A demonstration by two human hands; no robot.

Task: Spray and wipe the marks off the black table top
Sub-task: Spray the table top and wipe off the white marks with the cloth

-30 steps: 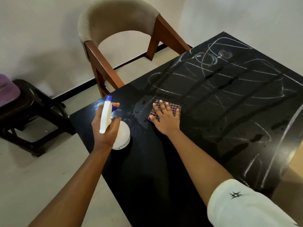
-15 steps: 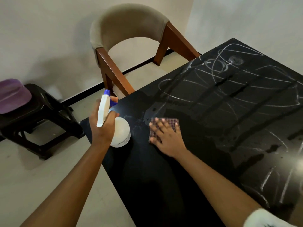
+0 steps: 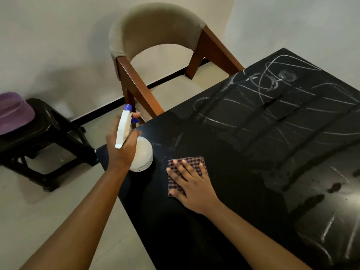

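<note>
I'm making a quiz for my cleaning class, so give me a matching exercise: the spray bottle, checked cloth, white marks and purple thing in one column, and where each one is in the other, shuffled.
Things:
1. spray bottle
2. checked cloth
3. white marks
4. purple thing

Places:
A. on the dark stool
B. flat under the right hand
C. gripped in the left hand
D. across the far part of the black table top

Pairs: 1-C, 2-B, 3-D, 4-A
</note>
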